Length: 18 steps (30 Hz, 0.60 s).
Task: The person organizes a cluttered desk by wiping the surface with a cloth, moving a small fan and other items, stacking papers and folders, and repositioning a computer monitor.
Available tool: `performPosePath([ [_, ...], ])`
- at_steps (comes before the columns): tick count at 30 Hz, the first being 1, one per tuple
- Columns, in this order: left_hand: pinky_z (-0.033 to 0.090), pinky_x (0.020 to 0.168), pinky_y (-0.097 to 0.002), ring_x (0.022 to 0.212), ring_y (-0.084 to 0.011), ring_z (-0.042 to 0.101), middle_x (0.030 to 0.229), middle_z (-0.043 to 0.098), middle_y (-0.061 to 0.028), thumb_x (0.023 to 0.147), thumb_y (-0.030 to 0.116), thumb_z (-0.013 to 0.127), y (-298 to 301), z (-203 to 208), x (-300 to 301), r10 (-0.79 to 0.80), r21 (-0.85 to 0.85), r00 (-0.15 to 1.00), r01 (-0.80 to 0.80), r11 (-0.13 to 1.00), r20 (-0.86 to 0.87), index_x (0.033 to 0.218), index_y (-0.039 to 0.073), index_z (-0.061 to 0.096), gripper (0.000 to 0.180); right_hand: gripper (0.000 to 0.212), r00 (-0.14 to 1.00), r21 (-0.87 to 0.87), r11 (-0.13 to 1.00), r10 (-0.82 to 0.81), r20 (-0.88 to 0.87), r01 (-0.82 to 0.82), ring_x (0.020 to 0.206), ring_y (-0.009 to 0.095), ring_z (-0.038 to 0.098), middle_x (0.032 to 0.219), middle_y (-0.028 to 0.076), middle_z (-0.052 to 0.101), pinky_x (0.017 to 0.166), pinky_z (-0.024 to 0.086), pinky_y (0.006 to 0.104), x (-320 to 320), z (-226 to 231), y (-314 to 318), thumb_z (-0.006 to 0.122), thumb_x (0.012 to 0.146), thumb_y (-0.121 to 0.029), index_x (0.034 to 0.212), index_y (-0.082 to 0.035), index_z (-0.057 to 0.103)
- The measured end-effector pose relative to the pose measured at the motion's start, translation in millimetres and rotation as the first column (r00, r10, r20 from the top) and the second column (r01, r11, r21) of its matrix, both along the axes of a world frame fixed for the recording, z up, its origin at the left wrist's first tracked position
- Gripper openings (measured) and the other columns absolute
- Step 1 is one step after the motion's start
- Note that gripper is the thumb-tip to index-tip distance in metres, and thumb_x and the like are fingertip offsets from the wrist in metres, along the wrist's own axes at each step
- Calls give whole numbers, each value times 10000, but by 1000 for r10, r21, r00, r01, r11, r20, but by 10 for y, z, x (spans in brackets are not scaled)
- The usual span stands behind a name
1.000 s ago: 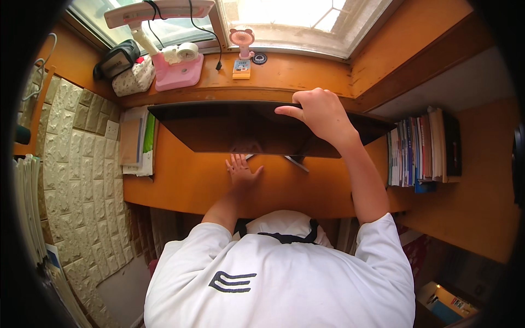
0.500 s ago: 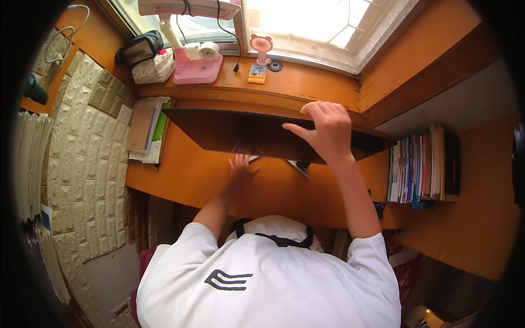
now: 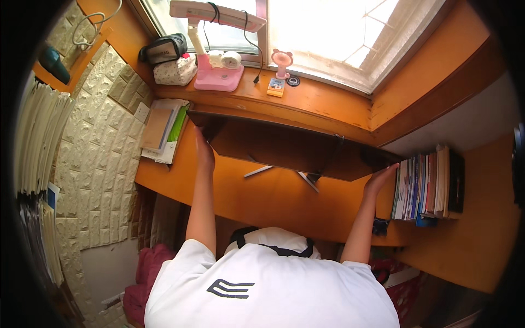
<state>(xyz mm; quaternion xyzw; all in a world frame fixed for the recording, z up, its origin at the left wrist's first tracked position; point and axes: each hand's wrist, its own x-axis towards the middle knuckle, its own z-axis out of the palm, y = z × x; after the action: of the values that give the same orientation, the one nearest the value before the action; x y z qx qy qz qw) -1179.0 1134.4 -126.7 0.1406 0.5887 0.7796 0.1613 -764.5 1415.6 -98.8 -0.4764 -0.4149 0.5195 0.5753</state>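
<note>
A wide, dark flat-screen monitor (image 3: 279,143) stands on the wooden desk, its screen facing me. Its splayed silver stand leg (image 3: 258,171) shows below the lower edge. My left hand (image 3: 204,150) grips the monitor's left side edge, its fingertips partly hidden by the panel. At the opposite lower corner, my right hand (image 3: 380,179) holds the right side edge, close beside the row of books. Both arms are stretched forward, spread about as wide as the screen.
Upright books (image 3: 424,183) stand right of the monitor; papers and folders (image 3: 161,131) lie on its left. Along the window ledge are a pink desk lamp (image 3: 219,81), a small pink fan (image 3: 282,59), a small box (image 3: 275,87) and pouches (image 3: 175,70). A brick-patterned wall (image 3: 95,158) bounds the left.
My left hand has gone from below the screen to its left edge. My right hand has come down from the top edge to the right edge. The view has shifted slightly.
</note>
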Motion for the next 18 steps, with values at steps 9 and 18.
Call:
performPosePath([
  [9,330,1009,-311,1161,-197,476,1266,515,-102,990,488,320,284,346,-69,139,79,937,-119,990,-321,1285,-33,439,611,789,990,33,996,83,-111,-80,1414,245,106,1536,130,80,1140,100,360,-351,303,-91,340,948,-571,1475,-43,82],
  [18,309,1045,-337,1211,-242,452,1335,463,-144,978,521,306,174,373,-1304,231,41,962,-227,973,-146,1348,-36,374,672,880,930,69,957,292,-224,-283,1423,180,-45,1545,85,-71,1142,-10,341,-1295,164,-179,345,912,-635,1480,-84,-39],
])
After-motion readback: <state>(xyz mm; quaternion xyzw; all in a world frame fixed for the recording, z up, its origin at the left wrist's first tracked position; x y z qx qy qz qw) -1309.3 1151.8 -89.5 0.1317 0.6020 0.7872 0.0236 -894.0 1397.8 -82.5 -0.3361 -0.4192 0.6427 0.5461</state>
